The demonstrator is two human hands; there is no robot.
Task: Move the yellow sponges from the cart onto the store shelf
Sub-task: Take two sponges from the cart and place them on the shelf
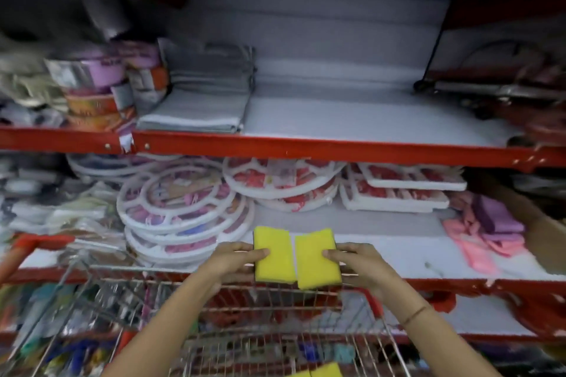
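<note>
I hold two yellow sponges side by side over the far rim of the wire cart [214, 303]. My left hand [232, 260] grips the left yellow sponge [272, 254] by its left edge. My right hand [358, 263] grips the right yellow sponge [315, 260] by its right edge. Both sponges hover in front of the lower shelf [382, 254], level with its white surface. More yellow sponges [321, 372] show at the bottom edge, inside the cart.
Stacks of round white-framed hangers [180, 205] and flat white packs [404, 193] fill the back of the lower shelf. Pink and purple cloths [487, 236] lie at its right. The upper shelf [367, 125] carries grey folded cloths [199, 107] and tins at left.
</note>
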